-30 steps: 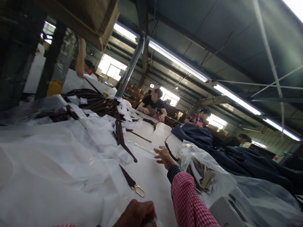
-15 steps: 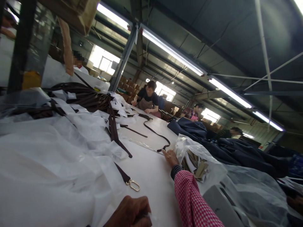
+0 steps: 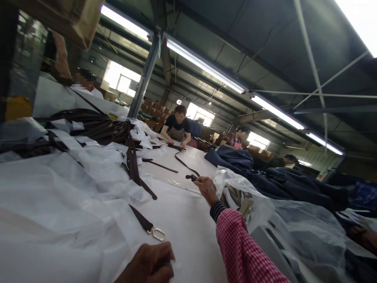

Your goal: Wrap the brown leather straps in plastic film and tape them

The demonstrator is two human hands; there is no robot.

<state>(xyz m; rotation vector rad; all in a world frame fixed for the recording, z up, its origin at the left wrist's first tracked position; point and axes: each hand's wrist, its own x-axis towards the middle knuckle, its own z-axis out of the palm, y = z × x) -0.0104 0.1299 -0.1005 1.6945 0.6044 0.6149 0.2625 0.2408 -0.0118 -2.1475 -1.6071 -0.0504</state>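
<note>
My right hand (image 3: pixel 207 189), in a red checked sleeve, reaches across the white table (image 3: pixel 182 212) and pinches a long dark strap (image 3: pixel 186 164) near its end. A short dark tip of the strap sticks out past the fingers, and its far part runs toward a person across the table. My left hand (image 3: pixel 150 262) is closed low in the view, with a small pale bit at its fingertips that I cannot make out. Just beyond it lies a dark strap end (image 3: pixel 140 218) with a gold clasp (image 3: pixel 158 234). Another strap tip (image 3: pixel 149 190) lies farther off.
White sheets (image 3: pixel 59 204) cover the left side, with a pile of dark straps (image 3: pixel 97 125) behind. On the right stand a clear plastic bag (image 3: pixel 259 200) of beige pieces and dark blue fabric (image 3: pixel 282 182). Across the table a person (image 3: pixel 177 127) works with both hands.
My right hand now has the strap's near end lifted and turned, where before it reached to it at the table. The person across has both hands closer together at the strap's far part.
</note>
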